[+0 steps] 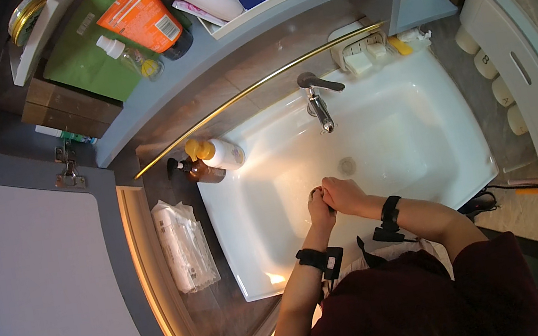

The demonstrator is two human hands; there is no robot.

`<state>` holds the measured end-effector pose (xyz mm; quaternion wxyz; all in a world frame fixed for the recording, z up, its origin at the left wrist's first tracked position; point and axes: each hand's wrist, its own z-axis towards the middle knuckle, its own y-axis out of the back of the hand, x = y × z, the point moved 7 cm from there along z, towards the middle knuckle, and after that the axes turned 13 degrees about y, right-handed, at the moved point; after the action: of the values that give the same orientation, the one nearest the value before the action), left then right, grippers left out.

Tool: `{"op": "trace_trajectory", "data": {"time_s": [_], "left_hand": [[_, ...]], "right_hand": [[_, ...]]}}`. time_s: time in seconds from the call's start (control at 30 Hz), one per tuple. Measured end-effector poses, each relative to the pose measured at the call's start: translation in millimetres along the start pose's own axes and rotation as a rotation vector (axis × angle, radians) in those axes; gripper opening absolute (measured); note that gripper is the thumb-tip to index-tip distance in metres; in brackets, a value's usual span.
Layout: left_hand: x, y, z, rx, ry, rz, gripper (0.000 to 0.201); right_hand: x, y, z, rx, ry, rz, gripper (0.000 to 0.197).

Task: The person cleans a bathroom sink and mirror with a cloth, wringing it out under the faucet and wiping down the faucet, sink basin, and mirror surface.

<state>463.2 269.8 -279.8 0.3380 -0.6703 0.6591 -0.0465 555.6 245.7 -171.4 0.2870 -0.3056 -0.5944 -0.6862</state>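
Both of my hands meet over the near part of a white sink [407, 104]. My left hand [320, 210] has its fingers curled in against my right hand [345, 195], which is closed beside and partly over it. Something small and dark shows between them, too hidden to name. Beyond my hands is the drain [347, 166]. A chrome faucet [320, 109] with a dark lever stands at the sink's back edge; no water stream is visible. Each wrist wears a black strap with a small box.
Left of the sink stand a white pump bottle [224, 154] and a brown one [205, 172], near a plastic-wrapped pack [184, 245]. A gold rail [251, 97] crosses behind. Cosmetics crowd the shelf [299, 1] above. An open cabinet door [39, 274] fills the left; a cup dispenser [527, 85] is right.
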Motion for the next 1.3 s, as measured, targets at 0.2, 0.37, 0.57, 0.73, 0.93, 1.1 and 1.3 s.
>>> {"op": "trace_trajectory", "data": {"time_s": [0.2,0.37,0.57,0.73,0.93,1.1,1.3], "left_hand": [[10.6,-6.3,-8.9,-0.041,0.243,-0.030,0.016],[7.9,-5.0,-15.5,-0.006,0.253,0.154,0.019],[-38.7,-22.4,-38.7,-0.062,-0.175,0.512,0.019],[-80.5,-86.2,-113.1,0.217,-0.380,0.872,0.016],[-69.3,-122.9,-150.7,0.506,-0.327,0.876,0.017],[-67.3,-125.4,-145.7,0.441,-0.262,0.835,0.018],[-61.4,-117.5,-128.2,0.334,-0.412,0.974,0.021]], "right_hand": [[0.5,-5.0,-7.6,0.120,0.024,-0.029,0.025],[1.8,-3.2,-17.6,0.084,0.060,0.037,0.026],[-14.1,-8.1,-40.3,0.034,-0.142,0.341,0.031],[13.7,4.7,-48.6,0.328,-0.297,0.996,0.064],[51.6,20.7,-49.0,0.685,-0.237,1.601,0.072],[66.7,22.6,-47.0,0.757,-0.313,1.622,0.036],[48.5,6.9,-45.5,0.755,-0.315,1.113,0.022]]}}
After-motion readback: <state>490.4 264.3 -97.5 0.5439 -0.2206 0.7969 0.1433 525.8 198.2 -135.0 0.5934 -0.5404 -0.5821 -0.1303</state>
